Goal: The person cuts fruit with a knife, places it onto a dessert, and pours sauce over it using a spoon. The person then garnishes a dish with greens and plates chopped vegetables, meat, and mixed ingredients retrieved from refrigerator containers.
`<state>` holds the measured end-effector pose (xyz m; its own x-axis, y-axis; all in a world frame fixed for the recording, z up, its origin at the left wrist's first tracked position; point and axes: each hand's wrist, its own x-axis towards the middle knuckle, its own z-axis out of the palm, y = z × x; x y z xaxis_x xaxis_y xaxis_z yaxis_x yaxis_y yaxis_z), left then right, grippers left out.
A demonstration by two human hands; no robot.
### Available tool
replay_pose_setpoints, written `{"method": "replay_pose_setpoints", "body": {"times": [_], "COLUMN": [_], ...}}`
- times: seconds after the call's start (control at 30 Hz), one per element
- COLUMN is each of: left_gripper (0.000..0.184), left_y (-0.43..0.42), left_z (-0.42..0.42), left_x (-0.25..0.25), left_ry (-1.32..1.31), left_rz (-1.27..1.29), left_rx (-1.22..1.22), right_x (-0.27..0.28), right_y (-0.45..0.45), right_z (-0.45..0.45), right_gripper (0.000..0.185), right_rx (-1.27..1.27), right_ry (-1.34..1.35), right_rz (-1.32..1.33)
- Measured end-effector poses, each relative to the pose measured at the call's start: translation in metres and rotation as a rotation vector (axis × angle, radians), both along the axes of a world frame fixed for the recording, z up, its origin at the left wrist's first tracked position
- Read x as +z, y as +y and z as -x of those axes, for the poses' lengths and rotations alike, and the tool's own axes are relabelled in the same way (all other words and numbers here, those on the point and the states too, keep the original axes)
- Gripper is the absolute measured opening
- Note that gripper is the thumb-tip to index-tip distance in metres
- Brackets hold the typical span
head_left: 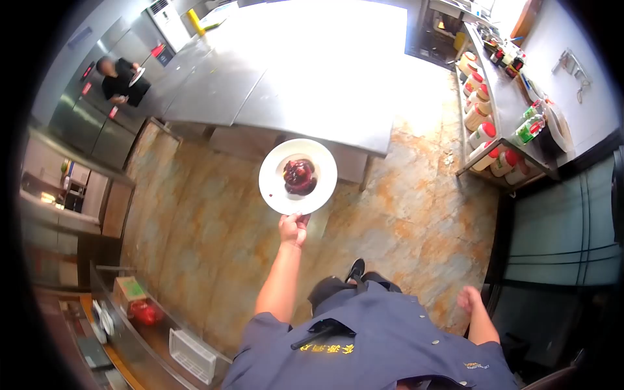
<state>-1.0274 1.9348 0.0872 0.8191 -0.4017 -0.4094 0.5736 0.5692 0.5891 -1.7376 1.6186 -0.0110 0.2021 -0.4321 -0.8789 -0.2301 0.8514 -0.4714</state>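
Out in front of me, my left hand (pixel 294 229) grips the near rim of a round white plate (pixel 270 175), its fingers partly hidden below the rim. A mound of food coated in dark, glossy red-brown sauce (pixel 299 177) lies in the plate's middle, and a small drop of sauce marks the rim. The plate is held over the floor, close to the near edge of the steel table. Low at my right side hangs my right hand (pixel 469 299), its fingers loosely curled with nothing showing in them.
A large steel worktable (pixel 214 91) stands ahead. At the right, a steel shelf (pixel 504 97) carries bottles above and red-lidded jars (pixel 478 114) below. Another person (pixel 123 81) holds a plate by the refrigerators at the far left. A counter with a white basket (pixel 193 356) is at the lower left.
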Motion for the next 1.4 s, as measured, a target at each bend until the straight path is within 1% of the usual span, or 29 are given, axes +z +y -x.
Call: {"method": "replay_pose_setpoints", "body": {"times": [0.07,0.1,0.13,0.27,0.33,0.37,0.4,0.43,0.47,0.5,0.53,0.6,0.63,0.67,0.73,0.77,0.8,0.87,0.9,0.93,0.97,1.03,1.13,1.17,1.23,1.27,1.33,1.37,1.4], "left_gripper": [0.044,0.047,0.048,0.051,0.054,0.051,0.049,0.047,0.046,0.046,0.049,0.052,0.048,0.041,0.027,0.025,0.023,0.027,0.029,0.03,0.032,0.036,0.038,0.039,0.04,0.041,0.043,0.044,0.04], "left_y": [-0.058,-0.089,-0.119,-0.222,-0.275,-0.3,-0.317,-0.344,-0.36,-0.373,-0.39,-0.415,-0.426,-0.433,-0.476,-0.495,-0.535,-0.603,-0.654,-0.696,-0.748,-0.878,-1.068,-1.109,-1.22,-1.273,-1.374,-1.434,-1.48], "left_z": [-0.031,-0.048,-0.059,-0.117,-0.142,-0.152,-0.161,-0.17,-0.179,-0.189,-0.2,-0.216,-0.219,-0.222,-0.198,-0.192,-0.182,-0.174,-0.186,-0.194,-0.208,-0.26,-0.352,-0.378,-0.452,-0.49,-0.552,-0.589,-0.616], "left_x": [-0.042,-0.061,-0.064,-0.114,-0.126,-0.129,-0.132,-0.124,-0.128,-0.131,-0.129,-0.125,-0.128,-0.133,-0.097,-0.088,-0.071,-0.099,-0.101,-0.099,-0.1,-0.088,-0.057,-0.056,-0.085,-0.09,-0.092,-0.083,-0.05], "left_ry": [0.057,0.061,0.063,0.085,0.095,0.09,0.121,0.122,0.123,0.109,0.11,0.164,0.159,0.228,0.396,0.395,0.488,0.684,0.617,0.561,0.502,0.359,0.357,0.353,0.331,0.303,0.252,0.207,0.164], "left_rz": [-0.018,-0.008,-0.022,-0.06,-0.052,0.02,-0.069,-0.093,-0.104,-0.08,-0.079,-0.097,-0.11,-0.147,-0.267,-0.159,-0.369,-0.461,-0.45,-0.441,-0.43,-0.4,-0.239,-0.271,-0.306,-0.337,-0.422,-0.466,-0.443], "left_rx": [0.043,0.048,0.074,0.08,0.127,0.151,0.134,0.153,0.163,0.135,0.155,0.163,0.169,0.19,0.136,-0.195,-0.321,-0.535,-0.566,-0.594,-0.621,-0.678,-0.591,-0.592,-0.595,-0.601,-0.604,-0.597,-0.595], "right_x": [-0.01,0.066,0.099,0.118,0.104,0.07,0.059,0.052,0.071,0.071,0.047,0.073,0.053,0.078,0.104,0.097,0.069,0.01,-0.03,0.001,-0.03,0.034,0.079,0.094,0.033,0.031,0.046,0.026,0.077], "right_y": [-0.115,-0.145,-0.183,-0.368,-0.461,-0.507,-0.53,-0.553,-0.547,-0.555,-0.565,-0.542,-0.543,-0.543,-0.59,-0.633,-0.691,-0.821,-0.905,-0.976,-1.05,-1.174,-1.307,-1.335,-1.386,-1.406,-1.425,-1.446,-1.459], "right_z": [-0.084,-0.187,-0.253,-0.372,-0.372,-0.341,-0.307,-0.27,-0.249,-0.22,-0.175,-0.159,-0.132,-0.152,-0.226,-0.261,-0.285,-0.368,-0.418,-0.498,-0.548,-0.691,-0.808,-0.827,-0.81,-0.798,-0.767,-0.736,-0.743], "right_gripper": [0.024,0.037,0.05,0.052,0.048,0.047,0.049,0.047,0.036,0.017,0.009,0.011,0.014,0.014,0.014,0.015,0.014,0.022,0.031,0.021,0.027,0.032,0.027,0.028,0.031,0.032,0.026,0.023,0.023], "right_rx": [0.14,0.201,0.305,0.725,0.836,0.972,0.913,1.018,0.779,0.898,1.447,0.532,1.024,0.707,0.558,0.561,0.615,0.735,1.068,1.049,1.134,1.204,1.102,1.059,0.964,0.997,1.182,1.335,1.229], "right_ry": [-0.438,-0.094,-0.002,0.011,0.083,0.215,0.28,0.358,0.357,0.435,0.375,0.34,0.227,0.316,0.308,0.283,0.242,0.234,0.24,0.289,0.276,0.281,0.152,0.141,0.142,0.237,0.304,0.167,0.23], "right_rz": [0.017,0.22,0.315,0.575,0.67,0.87,0.811,0.82,0.552,0.377,0.7,-0.039,0.372,0.08,-0.021,-0.009,-0.007,0.115,0.347,0.461,0.697,0.938,0.893,0.853,0.829,0.562,0.382,0.568,0.408]}}
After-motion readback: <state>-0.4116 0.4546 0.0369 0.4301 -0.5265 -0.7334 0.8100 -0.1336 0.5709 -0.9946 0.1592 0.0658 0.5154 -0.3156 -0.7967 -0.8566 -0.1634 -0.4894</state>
